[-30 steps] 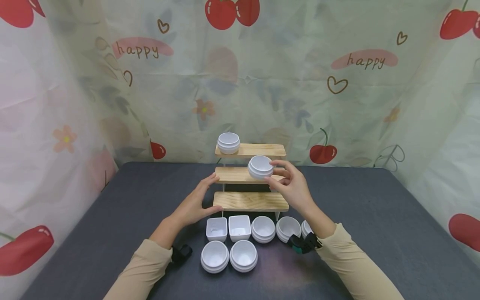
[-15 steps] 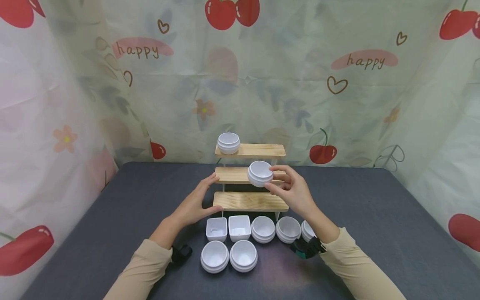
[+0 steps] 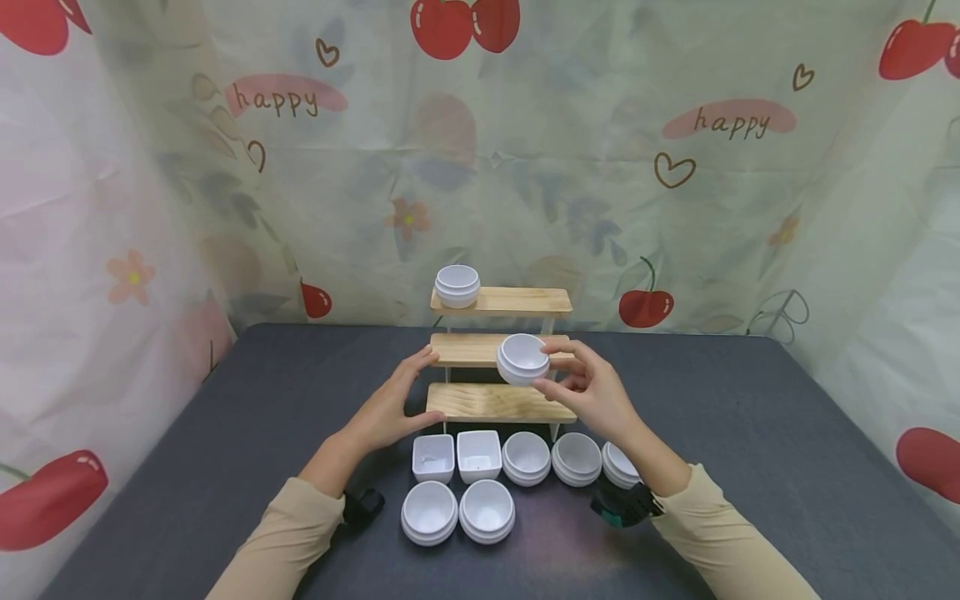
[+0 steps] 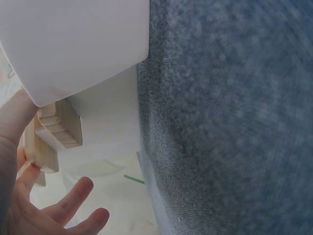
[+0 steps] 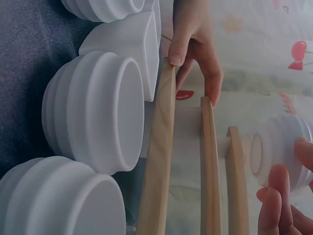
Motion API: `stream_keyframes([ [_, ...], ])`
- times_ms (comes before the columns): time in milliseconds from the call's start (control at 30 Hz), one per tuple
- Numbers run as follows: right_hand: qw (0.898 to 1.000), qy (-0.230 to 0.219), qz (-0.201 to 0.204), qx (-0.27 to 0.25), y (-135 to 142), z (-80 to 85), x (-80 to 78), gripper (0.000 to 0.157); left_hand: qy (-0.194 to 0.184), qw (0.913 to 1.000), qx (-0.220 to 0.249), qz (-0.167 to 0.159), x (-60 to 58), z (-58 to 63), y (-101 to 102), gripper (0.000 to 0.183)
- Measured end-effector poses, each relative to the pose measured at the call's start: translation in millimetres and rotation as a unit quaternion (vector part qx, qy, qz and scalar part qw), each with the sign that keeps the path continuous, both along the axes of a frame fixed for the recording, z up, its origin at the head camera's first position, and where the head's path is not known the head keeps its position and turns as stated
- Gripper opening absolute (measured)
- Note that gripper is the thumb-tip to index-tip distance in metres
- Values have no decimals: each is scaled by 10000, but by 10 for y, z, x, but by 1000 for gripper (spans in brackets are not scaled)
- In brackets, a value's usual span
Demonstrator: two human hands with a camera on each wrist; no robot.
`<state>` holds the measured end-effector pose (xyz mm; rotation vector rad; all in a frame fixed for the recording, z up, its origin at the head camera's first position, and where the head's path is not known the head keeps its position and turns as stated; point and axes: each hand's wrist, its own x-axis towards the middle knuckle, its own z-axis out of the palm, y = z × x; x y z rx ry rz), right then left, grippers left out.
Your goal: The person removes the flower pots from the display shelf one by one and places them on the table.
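Note:
A three-tier wooden display stand [image 3: 501,403] with white supports stands mid-table. My left hand [image 3: 386,407] rests on its left side, thumb at the bottom shelf and a fingertip at the middle shelf; the left wrist view shows other fingers [image 4: 73,198] extended free. My right hand [image 3: 592,392] pinches a small round white bowl [image 3: 522,360] by its right side, thumb low and fingers at the rim. That bowl, with its ridged wall, hangs over the front of the middle shelf. In the right wrist view the bowl [image 5: 279,147] is held apart from the shelf edges. Another round white bowl [image 3: 457,287] sits at the top shelf's left end.
Before the stand, a row holds two square white bowls [image 3: 479,456] on the left and round white bowls [image 3: 527,458] to the right. Two more round bowls [image 3: 487,512] stand nearer on the dark tabletop [image 3: 225,433]. A cherry-printed curtain [image 3: 525,192] hangs behind.
My right hand has lowered the round bowl and brought it nearer, from between the top and middle shelves to the middle shelf's front. My left hand keeps its place.

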<state>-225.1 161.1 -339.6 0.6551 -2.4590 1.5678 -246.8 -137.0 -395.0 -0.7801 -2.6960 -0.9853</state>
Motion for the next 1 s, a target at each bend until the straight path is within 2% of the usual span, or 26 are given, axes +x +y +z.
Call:
stream_keyframes([
  [767, 9992, -322, 231, 39, 117, -97, 117, 40, -30, 10000, 7, 17, 5, -1, 2, 86],
  [1000, 9992, -269, 246, 143, 172, -123, 143, 40, -21, 10000, 10, 9, 7, 1, 4, 86],
])
